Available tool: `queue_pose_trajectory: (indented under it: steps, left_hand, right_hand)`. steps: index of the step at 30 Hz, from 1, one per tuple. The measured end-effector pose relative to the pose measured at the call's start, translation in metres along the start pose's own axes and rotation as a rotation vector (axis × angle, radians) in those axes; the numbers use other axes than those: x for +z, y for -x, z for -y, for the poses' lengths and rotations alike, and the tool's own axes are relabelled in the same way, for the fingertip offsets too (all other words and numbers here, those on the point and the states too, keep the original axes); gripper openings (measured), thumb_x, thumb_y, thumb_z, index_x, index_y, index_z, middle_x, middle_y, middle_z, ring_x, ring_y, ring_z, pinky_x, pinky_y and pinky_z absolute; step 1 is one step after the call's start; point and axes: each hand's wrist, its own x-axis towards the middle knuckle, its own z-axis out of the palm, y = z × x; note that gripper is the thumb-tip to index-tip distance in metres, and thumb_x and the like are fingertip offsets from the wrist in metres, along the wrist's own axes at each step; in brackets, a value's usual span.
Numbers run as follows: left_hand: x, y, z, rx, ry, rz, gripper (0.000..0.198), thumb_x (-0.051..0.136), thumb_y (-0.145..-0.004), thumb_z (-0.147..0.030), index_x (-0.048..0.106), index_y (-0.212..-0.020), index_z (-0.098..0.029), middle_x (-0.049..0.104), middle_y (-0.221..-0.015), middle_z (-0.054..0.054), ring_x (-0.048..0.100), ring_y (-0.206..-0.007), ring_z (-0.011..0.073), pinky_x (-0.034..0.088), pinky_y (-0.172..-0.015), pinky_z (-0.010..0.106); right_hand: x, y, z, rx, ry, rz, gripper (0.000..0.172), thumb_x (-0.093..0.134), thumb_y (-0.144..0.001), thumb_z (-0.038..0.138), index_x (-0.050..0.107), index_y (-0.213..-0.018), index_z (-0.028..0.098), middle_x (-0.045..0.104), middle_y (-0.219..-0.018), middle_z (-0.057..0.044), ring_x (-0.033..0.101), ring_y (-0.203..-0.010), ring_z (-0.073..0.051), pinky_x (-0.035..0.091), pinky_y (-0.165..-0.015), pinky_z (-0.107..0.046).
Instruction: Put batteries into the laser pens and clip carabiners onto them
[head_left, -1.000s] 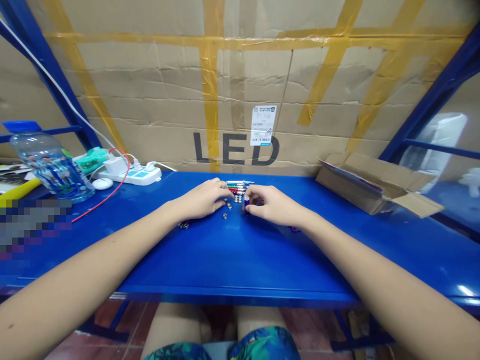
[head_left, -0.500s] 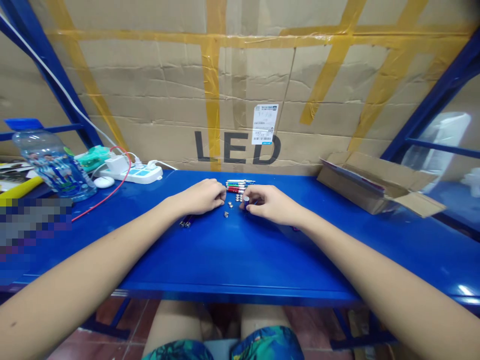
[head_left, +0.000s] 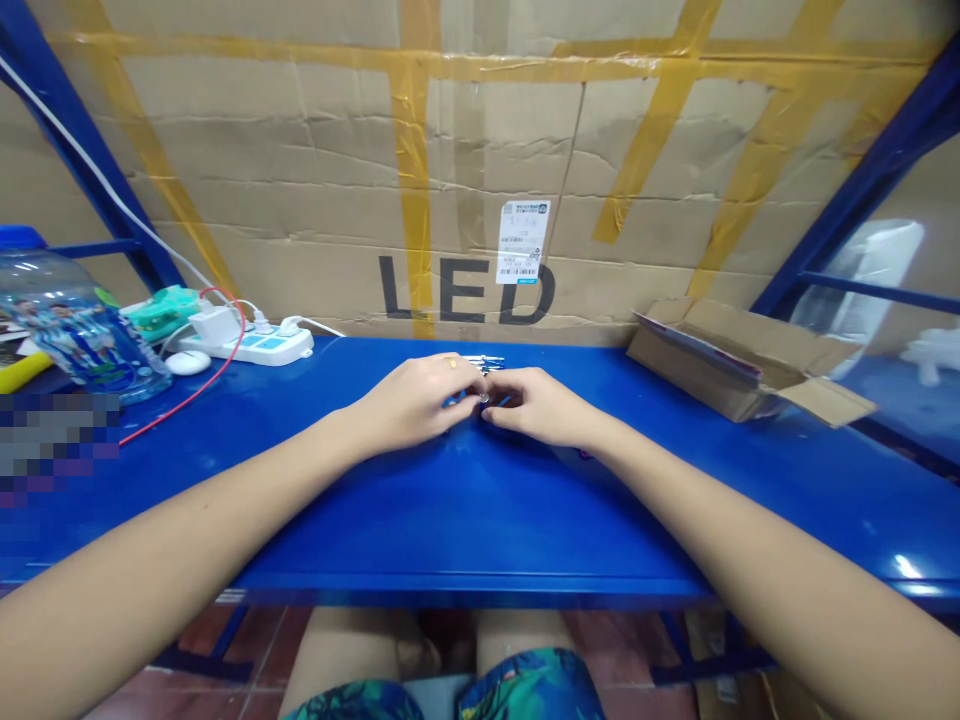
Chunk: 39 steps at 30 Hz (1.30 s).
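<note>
My right hand [head_left: 536,405] is closed around a small cylinder [head_left: 484,400] with a silvery round end; the rest of it is hidden by the fingers. Touching or nearly touching that end are the fingertips of my left hand [head_left: 424,400], which wears a ring. The left fingers are pinched together, and what they hold, if anything, is too small to make out. Just behind the hands lie several slim metallic pens [head_left: 486,362], partly covered by the fingers.
On the blue table [head_left: 465,520], an open cardboard box [head_left: 694,375] stands at the right. A power strip [head_left: 274,345], a white mouse [head_left: 188,362], a red cable and a water bottle [head_left: 82,325] are at the left. A large carton rises behind.
My left hand has moved right to meet the right hand at the cylinder. It now covers the small metal pieces on the table, and the view has shifted slightly.
</note>
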Motion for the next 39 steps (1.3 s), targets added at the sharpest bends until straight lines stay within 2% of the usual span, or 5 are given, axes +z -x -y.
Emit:
queue_pose_trajectory:
  steps: [9,16,22,28,39]
  left_hand:
    - [-0.002,0.000,-0.002,0.062,0.000,0.049,0.018,0.049,-0.094,-0.019,0.067,-0.096,-0.019,0.071,-0.100,0.006,0.065,-0.095,0.0192,0.050,-0.085,0.031]
    - [-0.002,0.001,0.008,-0.072,-0.027,0.048,0.019,0.048,-0.090,-0.015,0.067,-0.095,-0.018,0.071,-0.097,0.006,0.066,-0.091,0.0202,0.050,-0.081,0.033]
    - [0.002,0.002,0.015,-0.073,-0.041,0.093,0.021,0.048,-0.091,-0.015,0.068,-0.098,-0.019,0.072,-0.099,0.006,0.066,-0.093,0.0204,0.050,-0.084,0.034]
    - [-0.004,0.001,-0.001,-0.043,0.051,-0.031,0.023,0.046,-0.089,-0.015,0.067,-0.097,-0.018,0.069,-0.097,0.005,0.064,-0.089,0.0183,0.051,-0.082,0.032]
    - [-0.003,0.000,-0.008,0.008,-0.117,0.171,0.031,0.043,-0.090,-0.015,0.069,-0.105,-0.022,0.070,-0.112,0.007,0.066,-0.099,0.0224,0.052,-0.083,0.034]
  right_hand:
    - [-0.001,0.000,0.000,0.001,0.004,0.014,0.008,0.060,-0.079,0.017,0.065,-0.086,0.017,0.071,-0.088,-0.003,0.063,-0.083,-0.018,0.047,-0.076,-0.029]
    - [-0.004,0.000,0.001,0.024,-0.042,0.042,0.014,0.060,-0.077,0.014,0.066,-0.090,0.017,0.072,-0.093,-0.003,0.065,-0.086,-0.018,0.049,-0.081,-0.030]
    - [-0.005,0.000,0.002,0.038,-0.036,0.059,0.015,0.061,-0.077,0.013,0.066,-0.090,0.018,0.072,-0.093,-0.003,0.066,-0.088,-0.018,0.050,-0.082,-0.031]
    - [-0.005,0.000,0.002,0.036,-0.019,0.050,0.013,0.060,-0.077,0.014,0.065,-0.089,0.018,0.072,-0.094,-0.003,0.066,-0.088,-0.020,0.050,-0.082,-0.032]
    - [-0.004,-0.002,-0.001,0.045,-0.071,0.041,0.004,0.067,-0.076,0.019,0.063,-0.075,0.018,0.068,-0.080,0.000,0.062,-0.080,-0.017,0.046,-0.077,-0.029]
